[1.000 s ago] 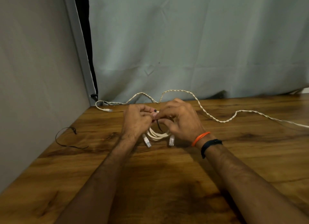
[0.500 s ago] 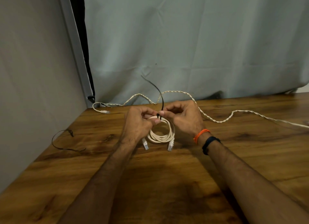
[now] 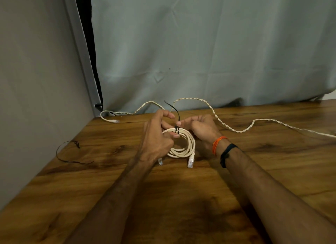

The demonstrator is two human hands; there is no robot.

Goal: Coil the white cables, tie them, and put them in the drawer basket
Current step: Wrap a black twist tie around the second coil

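Both hands [image 3: 179,132] pinch the coiled cable [image 3: 183,143] (black tie [image 3: 176,129] wrapped on).

On the wooden counter [image 3: 181,198] both hands meet over a coiled white cable [image 3: 183,145]. The left hand [image 3: 156,138] grips the coil's left side, while the right hand [image 3: 201,129] pinches a black tie [image 3: 176,130] wrapped round the top of the coil, its free tail curving upward. Two clear plugs hang at the coil's near edge. Behind the hands a loose twisted white cable [image 3: 227,128] snakes across the counter along a grey curtain [image 3: 209,52]. A second black tie [image 3: 67,156] lies near the counter's left edge
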